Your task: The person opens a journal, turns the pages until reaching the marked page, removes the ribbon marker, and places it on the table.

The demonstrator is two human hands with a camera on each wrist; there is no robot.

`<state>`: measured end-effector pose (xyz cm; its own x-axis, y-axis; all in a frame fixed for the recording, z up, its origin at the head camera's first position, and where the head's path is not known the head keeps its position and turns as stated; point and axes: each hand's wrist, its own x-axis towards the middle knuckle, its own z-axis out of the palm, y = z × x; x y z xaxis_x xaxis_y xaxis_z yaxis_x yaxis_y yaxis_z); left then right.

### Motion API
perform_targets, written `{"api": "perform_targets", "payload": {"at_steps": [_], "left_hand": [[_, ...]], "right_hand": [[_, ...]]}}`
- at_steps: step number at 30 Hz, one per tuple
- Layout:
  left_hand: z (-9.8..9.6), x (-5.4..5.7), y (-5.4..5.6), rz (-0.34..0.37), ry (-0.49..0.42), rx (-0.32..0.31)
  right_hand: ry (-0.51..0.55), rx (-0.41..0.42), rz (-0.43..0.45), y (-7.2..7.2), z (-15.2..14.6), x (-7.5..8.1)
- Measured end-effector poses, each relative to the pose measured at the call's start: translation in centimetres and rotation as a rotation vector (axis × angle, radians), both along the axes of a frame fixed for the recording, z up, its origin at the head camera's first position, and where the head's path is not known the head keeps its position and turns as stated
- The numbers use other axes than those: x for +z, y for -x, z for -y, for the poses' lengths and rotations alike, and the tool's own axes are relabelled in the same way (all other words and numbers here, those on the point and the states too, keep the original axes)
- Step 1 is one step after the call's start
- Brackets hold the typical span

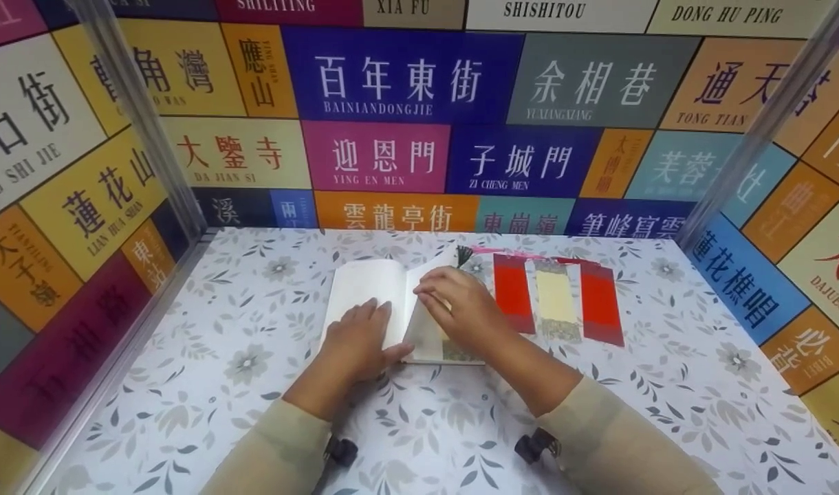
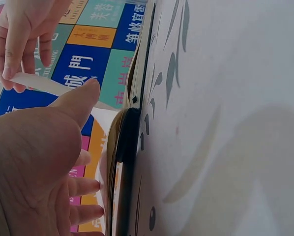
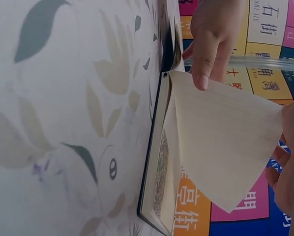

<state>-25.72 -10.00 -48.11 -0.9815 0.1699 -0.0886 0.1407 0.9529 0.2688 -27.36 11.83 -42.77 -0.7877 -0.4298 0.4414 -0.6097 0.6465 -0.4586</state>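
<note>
An open notebook (image 1: 366,278) with blank pages lies on the table. My left hand (image 1: 356,342) rests on its left page, fingers extended and thumb near the lower middle. With thumb and fingertips, my right hand (image 1: 464,309) pinches one raised page (image 3: 225,128) by its edge, lifting it at a slant. Beneath that page, a bookmark with a patterned end (image 3: 161,169) lies on the right side, mostly covered. A dark tassel (image 1: 465,255) shows at the notebook's top edge. In the left wrist view, the left thumb stands near the raised page.
Right of the notebook lie a red bookmark (image 1: 513,292), a cream one with patterned ends (image 1: 558,295) and another red one (image 1: 602,299). Pink and red tassels stretch along their tops. Panels (image 1: 402,75) with printed place names surround the floral tablecloth (image 1: 254,412).
</note>
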Motion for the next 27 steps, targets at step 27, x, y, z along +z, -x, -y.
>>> {"api": "perform_targets", "payload": {"at_steps": [27], "left_hand": [[0.1, 0.2, 0.3, -0.228, -0.07, 0.003]], "right_hand": [[-0.132, -0.213, 0.297, 2.1, -3.3, -2.3]]}}
